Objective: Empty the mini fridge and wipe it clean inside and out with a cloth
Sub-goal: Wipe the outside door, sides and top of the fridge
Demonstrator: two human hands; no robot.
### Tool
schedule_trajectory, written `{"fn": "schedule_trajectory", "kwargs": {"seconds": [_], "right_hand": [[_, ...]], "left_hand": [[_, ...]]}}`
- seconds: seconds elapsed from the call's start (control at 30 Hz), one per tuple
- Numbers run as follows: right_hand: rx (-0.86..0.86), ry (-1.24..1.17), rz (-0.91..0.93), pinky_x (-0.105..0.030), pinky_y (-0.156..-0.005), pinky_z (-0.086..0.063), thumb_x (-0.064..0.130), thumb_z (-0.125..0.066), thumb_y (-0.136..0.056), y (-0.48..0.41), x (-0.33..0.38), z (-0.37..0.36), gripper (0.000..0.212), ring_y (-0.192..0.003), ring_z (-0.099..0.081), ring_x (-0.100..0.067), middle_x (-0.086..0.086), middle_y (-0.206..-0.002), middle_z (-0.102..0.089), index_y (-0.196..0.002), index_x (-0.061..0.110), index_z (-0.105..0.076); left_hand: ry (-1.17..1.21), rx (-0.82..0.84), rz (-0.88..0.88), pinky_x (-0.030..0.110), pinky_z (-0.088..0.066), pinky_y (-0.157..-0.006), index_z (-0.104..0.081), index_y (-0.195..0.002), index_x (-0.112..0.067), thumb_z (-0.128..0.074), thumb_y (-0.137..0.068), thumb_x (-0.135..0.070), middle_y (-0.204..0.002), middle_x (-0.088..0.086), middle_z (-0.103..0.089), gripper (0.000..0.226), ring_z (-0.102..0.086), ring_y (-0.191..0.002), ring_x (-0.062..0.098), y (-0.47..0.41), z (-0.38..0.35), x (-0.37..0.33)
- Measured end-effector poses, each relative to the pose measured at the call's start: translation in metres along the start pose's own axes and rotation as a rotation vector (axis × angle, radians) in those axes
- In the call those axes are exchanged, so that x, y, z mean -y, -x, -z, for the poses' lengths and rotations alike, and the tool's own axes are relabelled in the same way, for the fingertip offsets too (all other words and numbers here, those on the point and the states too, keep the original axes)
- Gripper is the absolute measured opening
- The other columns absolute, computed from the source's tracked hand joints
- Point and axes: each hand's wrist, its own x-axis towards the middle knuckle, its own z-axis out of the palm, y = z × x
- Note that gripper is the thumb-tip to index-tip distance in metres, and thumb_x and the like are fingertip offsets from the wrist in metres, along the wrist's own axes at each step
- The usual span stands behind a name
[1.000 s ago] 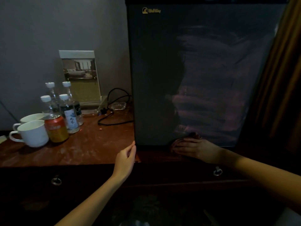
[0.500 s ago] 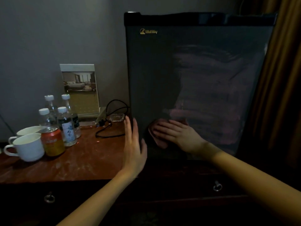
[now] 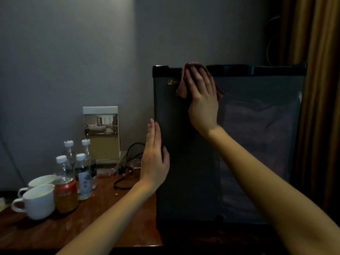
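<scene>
While the cloth [image 3: 181, 89] is pressed flat against the upper left of the closed fridge [image 3: 184, 172] by the straight-fingered right hand [image 3: 202, 96], its left edge is steadied by the flat left hand [image 3: 154, 159]. Outside wiping is judged under way, with the top edge next. Bottles [image 3: 83, 173] and cups [image 3: 39, 201] stand well left, so open room is left.

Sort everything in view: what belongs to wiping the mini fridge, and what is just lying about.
Belongs to the job:
mini fridge
cloth, pressed to the top of the door by the right hand
left hand, flat at the fridge's left edge

Lying about:
two white cups
can
four water bottles
picture stand
black cable
curtain
</scene>
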Motion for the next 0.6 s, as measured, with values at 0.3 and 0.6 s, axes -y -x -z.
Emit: {"fn": "schedule_trajectory", "kwargs": {"seconds": [0.3, 0.6], "right_hand": [[0.450, 0.058, 0.600, -0.044, -0.119, -0.019, 0.018, -0.035, -0.093, 0.011, -0.042, 0.018, 0.055, -0.144, -0.027, -0.025, -0.007, -0.154, -0.035, -0.147, 0.019, -0.036], [0.068, -0.008, 0.034, -0.045, -0.120, -0.015, 0.016, -0.041, -0.090, -0.008, -0.026, 0.017, 0.055, -0.143, -0.028, -0.029, -0.013, -0.150, -0.040, -0.145, 0.008, -0.042]], "left_hand": [[0.057, -0.040, -0.051, 0.013, -0.006, -0.117, 0.001, -0.152, -0.015, -0.048, -0.094, 0.001, -0.162, -0.005, 0.012, 0.078, 0.004, -0.148, 0.006, -0.014, -0.004, -0.005], [0.057, -0.128, -0.291, 0.023, -0.010, -0.120, -0.010, -0.152, 0.000, -0.040, -0.091, 0.002, -0.162, 0.012, 0.000, 0.068, -0.002, -0.150, 0.023, -0.073, -0.016, -0.024]]}}
